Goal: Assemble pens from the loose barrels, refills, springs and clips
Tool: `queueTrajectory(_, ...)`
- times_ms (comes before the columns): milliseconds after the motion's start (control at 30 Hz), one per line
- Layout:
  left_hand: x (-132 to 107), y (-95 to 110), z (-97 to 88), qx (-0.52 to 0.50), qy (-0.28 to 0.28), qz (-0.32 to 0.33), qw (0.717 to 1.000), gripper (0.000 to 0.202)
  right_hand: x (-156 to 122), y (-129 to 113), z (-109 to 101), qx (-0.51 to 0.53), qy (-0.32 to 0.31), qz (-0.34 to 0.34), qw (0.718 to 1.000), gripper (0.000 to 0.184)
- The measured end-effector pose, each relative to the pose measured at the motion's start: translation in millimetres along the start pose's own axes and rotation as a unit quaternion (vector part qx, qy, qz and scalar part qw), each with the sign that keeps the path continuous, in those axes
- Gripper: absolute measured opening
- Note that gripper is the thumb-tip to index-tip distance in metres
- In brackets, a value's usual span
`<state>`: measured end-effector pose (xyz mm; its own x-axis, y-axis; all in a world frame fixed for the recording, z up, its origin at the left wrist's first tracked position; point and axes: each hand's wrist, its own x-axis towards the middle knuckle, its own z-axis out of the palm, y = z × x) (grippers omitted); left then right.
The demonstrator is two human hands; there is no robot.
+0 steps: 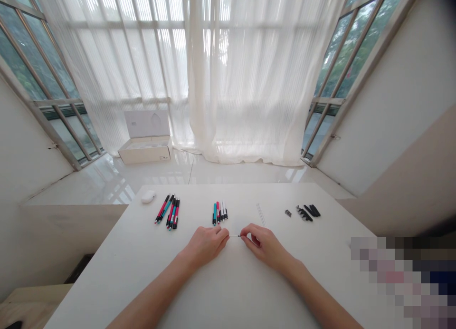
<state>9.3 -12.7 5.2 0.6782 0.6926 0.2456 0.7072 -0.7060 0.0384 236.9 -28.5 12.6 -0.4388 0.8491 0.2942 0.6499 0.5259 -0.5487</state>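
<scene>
Over the white table (228,291): a left hand (205,246) and a right hand (261,246) are held close together near the middle.
Left hand: fingers curled inward, the fingertips pinching one end of a thin rod (234,236).
Right hand: thumb and forefinger pressed together on the rod's other end, by its dark tip; the remaining fingers are curled.
Thin rod: spans the small gap between both hands, apparently just above the tabletop; its ends are partly hidden by the fingers.
Step in hand: judged from the grip, fine two-handed work on this one rod.
Next move calls for: steady fingertip control, since the piece is so slight.
Nearest things: slim pens (220,211) lie ahead of the left hand, and fine metal rods (261,215) ahead of the right.
Farther along: a bundle of pens (167,211) and a white computer mouse (148,196) lie to the left, small black parts (308,211) to the right.
Floor beyond: an open white box (144,138) sits before a sheer curtain (249,72).
</scene>
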Motion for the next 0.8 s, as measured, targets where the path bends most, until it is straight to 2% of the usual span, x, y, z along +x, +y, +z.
queueTrajectory(333, 1, 5, -1.8, -0.015, 0.006, 0.027, 1.0, 0.016, 1, -3, 12, 0.029, -0.007, -0.021, 0.999, 0.025)
queueTrajectory(500, 1, 6, -2.2, 0.002, -0.015, 0.041, 0.999, 0.016, 2, -3, 19, 0.05, -0.01, 0.01, 0.999, 0.025)
queueTrajectory(600, 1, 5, -1.8, 0.009, -0.015, 0.047, 0.999, 0.018, 3, 2, 11, 0.044, -0.01, 0.021, 0.999, 0.025)
queueTrajectory(700, 0, 4, -1.0, 0.006, -0.006, 0.043, 0.999, 0.02, 3, 24, -12, -0.013, 0.068, 0.057, 0.996, 0.03)
queueTrajectory(800, -1, 4, 0.0, 0.003, 0.002, 0.037, 0.999, 0.022, -5, 62, -46, -0.114, 0.209, 0.153, 0.959, 0.034)
